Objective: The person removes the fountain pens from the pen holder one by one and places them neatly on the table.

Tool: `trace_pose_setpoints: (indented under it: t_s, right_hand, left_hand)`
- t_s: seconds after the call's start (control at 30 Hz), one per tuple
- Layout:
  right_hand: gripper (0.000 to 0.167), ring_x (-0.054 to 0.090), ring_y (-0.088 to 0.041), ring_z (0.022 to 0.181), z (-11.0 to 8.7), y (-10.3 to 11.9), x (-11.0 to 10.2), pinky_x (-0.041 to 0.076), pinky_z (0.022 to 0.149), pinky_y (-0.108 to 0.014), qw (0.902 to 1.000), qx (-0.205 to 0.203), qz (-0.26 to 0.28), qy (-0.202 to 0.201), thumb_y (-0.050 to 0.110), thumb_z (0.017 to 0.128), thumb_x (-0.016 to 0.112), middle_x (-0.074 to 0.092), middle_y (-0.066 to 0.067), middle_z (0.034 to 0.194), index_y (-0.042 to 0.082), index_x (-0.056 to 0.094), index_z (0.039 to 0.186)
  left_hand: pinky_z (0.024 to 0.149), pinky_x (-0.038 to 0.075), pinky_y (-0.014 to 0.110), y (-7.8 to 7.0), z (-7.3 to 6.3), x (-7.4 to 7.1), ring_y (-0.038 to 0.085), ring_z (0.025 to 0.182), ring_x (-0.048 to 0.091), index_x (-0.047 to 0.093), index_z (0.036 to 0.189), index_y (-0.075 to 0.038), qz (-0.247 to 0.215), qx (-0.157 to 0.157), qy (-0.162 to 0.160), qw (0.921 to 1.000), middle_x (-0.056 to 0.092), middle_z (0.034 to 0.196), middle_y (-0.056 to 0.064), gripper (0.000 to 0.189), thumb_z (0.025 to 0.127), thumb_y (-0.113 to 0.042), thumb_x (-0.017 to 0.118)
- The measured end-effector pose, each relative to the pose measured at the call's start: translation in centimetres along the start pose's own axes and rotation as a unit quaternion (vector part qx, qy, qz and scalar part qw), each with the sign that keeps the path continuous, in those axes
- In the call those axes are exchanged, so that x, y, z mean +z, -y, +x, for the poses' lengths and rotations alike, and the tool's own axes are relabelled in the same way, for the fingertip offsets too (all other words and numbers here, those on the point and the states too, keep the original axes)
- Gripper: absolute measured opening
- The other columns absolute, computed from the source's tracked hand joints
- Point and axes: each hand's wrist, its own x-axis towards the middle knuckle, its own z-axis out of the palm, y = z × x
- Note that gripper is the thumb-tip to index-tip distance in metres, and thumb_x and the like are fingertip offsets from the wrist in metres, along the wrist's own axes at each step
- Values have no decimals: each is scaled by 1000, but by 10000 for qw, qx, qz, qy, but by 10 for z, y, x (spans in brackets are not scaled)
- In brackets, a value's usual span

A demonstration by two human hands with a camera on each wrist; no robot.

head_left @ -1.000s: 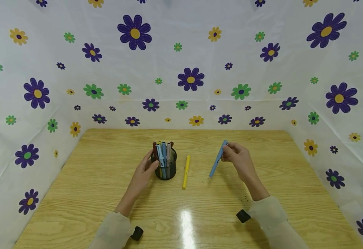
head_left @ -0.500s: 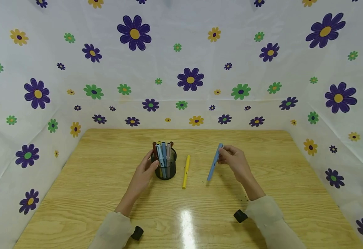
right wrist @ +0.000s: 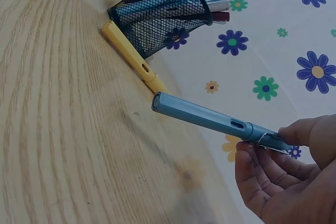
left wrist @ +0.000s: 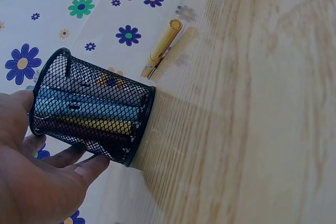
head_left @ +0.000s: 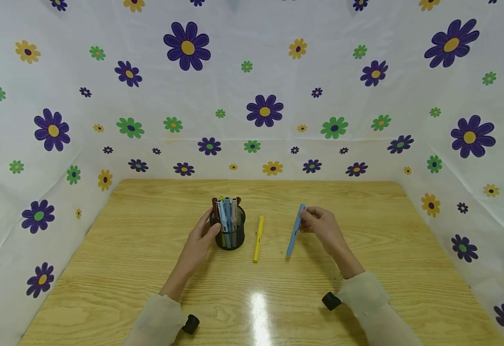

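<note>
A black mesh pen holder [head_left: 230,239] stands left of the table's middle with several pens [head_left: 227,214] upright in it. My left hand [head_left: 201,239] grips its left side; in the left wrist view the thumb and fingers curl round the mesh [left wrist: 94,103]. My right hand [head_left: 326,229] pinches a blue pen [head_left: 295,233] by its clip end, the other end slanting down toward the table. In the right wrist view the pen [right wrist: 205,119] shows its silver clip between thumb and fingers. A yellow pen [head_left: 258,239] lies on the table between holder and blue pen.
The wooden table [head_left: 148,283] has a white flower-print sheet [head_left: 252,72] standing round its back and sides. Small dark specks lie on the wood near my right wrist. Each sleeve carries a black block [head_left: 331,301].
My right hand has moved left and a little toward me with the blue pen, which now stands steeper. The left hand, pen holder and yellow pen have stayed in place.
</note>
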Motion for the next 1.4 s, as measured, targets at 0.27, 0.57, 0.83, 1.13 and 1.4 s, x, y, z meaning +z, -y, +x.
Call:
trace_pose_setpoints:
  t_s: [0.27, 0.57, 0.83, 1.13, 1.4]
  right_hand:
    - [35, 69, -22, 84, 1, -6, 5, 60, 81, -40, 9995, 43, -233, 214, 17, 108, 58, 69, -14, 97, -14, 61, 125]
    - [37, 70, -25, 85, 3, -10, 15, 61, 78, -38, 9985, 198, -299, 418, 14, 108, 58, 67, -20, 105, -16, 59, 129]
    - [34, 69, -22, 77, 5, -9, 30, 61, 70, -36, 9973, 347, -411, 500, 14, 106, 60, 68, -19, 96, -15, 63, 122]
    - [29, 68, -19, 69, 11, -16, 48, 60, 63, -30, 9977, 451, -327, 381, 11, 105, 61, 69, -15, 85, -15, 65, 117]
    - [23, 68, -17, 64, 16, -17, 60, 59, 60, -29, 9977, 466, -423, 240, 10, 104, 63, 70, -15, 81, -12, 69, 109]
  left_hand:
    - [116, 32, 61, -2, 0, 0, 43, 148, 33, 23, 167, -21, 2, -27, -42, 10000, 37, 160, 26, 69, 109, -39, 55]
    - [117, 30, 62, 0, -1, 0, 44, 150, 29, 22, 167, -20, -56, -56, 11, 10000, 32, 162, 26, 70, 109, -41, 54]
    - [116, 31, 61, 0, 0, 0, 43, 149, 32, 22, 167, -19, -98, -49, -21, 9999, 36, 160, 25, 70, 108, -39, 55]
    - [117, 31, 61, -1, 0, 0, 43, 149, 31, 23, 167, -18, -91, -60, -49, 9999, 36, 161, 26, 70, 108, -39, 55]
    - [117, 29, 62, 1, 0, 1, 44, 150, 29, 23, 166, -18, -51, -60, -48, 10000, 33, 162, 26, 70, 108, -41, 55]
